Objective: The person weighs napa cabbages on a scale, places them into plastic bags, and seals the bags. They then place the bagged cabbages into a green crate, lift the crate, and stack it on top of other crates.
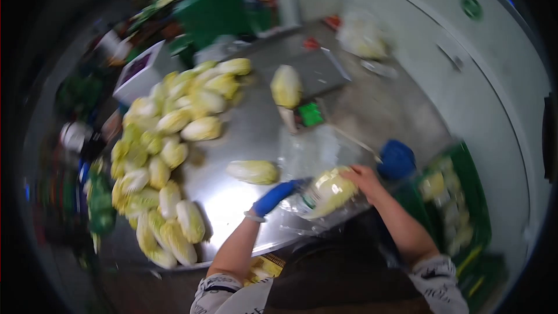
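Observation:
In front of my body is a napa cabbage [332, 192], partly inside a clear plastic bag with a printed label. My left hand [275, 197], in a blue glove, grips the bag at the cabbage's left end; its fingertips are partly hidden by the plastic. My bare right hand [364, 181] is closed around the cabbage's right end. Just left of the bag lies a loose napa cabbage [252, 172]. More clear plastic bags [317, 150] lie flat on the metal table [232, 139] beyond my hands.
Many napa cabbages [174, 119] are piled on the left. Another cabbage [286, 86] rests on a scale with a lit green display [310, 114]. A blue bundle [396, 159] lies at right, near a green crate [479, 197] of wrapped cabbages. A person [84, 139] stands at far left.

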Demonstrator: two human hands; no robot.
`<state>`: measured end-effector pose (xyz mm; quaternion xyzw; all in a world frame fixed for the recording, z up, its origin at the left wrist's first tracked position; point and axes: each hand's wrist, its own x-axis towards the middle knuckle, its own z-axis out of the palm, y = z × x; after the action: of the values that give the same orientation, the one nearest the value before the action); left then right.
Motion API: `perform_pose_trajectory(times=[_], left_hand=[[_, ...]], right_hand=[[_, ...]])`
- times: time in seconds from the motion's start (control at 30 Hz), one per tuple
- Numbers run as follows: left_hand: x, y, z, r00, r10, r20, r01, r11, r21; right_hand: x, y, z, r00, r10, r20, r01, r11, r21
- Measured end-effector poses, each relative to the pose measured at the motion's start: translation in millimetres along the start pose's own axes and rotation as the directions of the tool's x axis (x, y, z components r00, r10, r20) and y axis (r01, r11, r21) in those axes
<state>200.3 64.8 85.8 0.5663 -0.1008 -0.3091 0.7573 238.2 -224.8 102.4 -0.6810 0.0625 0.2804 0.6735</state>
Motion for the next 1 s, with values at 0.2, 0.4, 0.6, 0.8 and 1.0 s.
perform_pose_trajectory(times=[0.2, 0.4, 0.6, 0.8, 1.0], left_hand=[[43, 3, 86, 0.976, -0.017, -0.219, 0.028, 0.999, 0.046], [94, -16, 216, 0.984, -0.063, -0.169, 0.064, 0.998, 0.0], [137, -28, 202, 0.987, 0.004, -0.162, 0.034, 0.972, 0.234], [79, -166, 76, 0.957, 0.221, -0.186, 0.132, 0.237, 0.962], [69, -185, 74, 0.926, 0.106, -0.361, 0.361, 0.021, 0.932]], right_hand=[[-41, 25, -33, 0.999, -0.051, 0.009, 0.031, 0.736, 0.677], [-117, 50, -88, 0.884, -0.231, -0.406, 0.348, 0.906, 0.241], [-208, 125, -264, 0.63, 0.041, -0.775, 0.515, 0.726, 0.457], [-219, 254, -343, 0.46, 0.184, -0.869, 0.276, 0.9, 0.337], [-171, 344, -335, 0.746, 0.237, -0.622, -0.003, 0.936, 0.353]])
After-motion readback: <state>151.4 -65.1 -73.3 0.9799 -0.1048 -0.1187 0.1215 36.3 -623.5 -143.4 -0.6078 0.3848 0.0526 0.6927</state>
